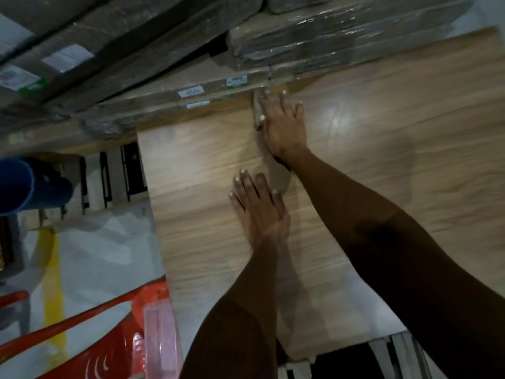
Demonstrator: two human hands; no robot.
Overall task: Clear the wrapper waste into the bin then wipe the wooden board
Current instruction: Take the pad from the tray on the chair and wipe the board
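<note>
Wiping step: my right hand [281, 127] and left hand [259, 209], fingers spread flat, press a grey cloth [276, 165] on the pale wooden board [369, 149]; next, sweep toward 6 o'clock.

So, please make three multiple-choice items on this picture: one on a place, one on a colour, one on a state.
1. Where does the cloth lie?
A. on the wooden board
B. on the floor
C. in the bin

2. What colour is the bin at the left edge?
A. green
B. blue
C. white

3. How is the left hand?
A. clenched in a fist
B. holding a bottle
C. flat, fingers straight

Key: 1 A, the cloth lies on the board under the right hand. 2 B, its wall is blue. 3 C, the fingers lie straight on the board.
</note>
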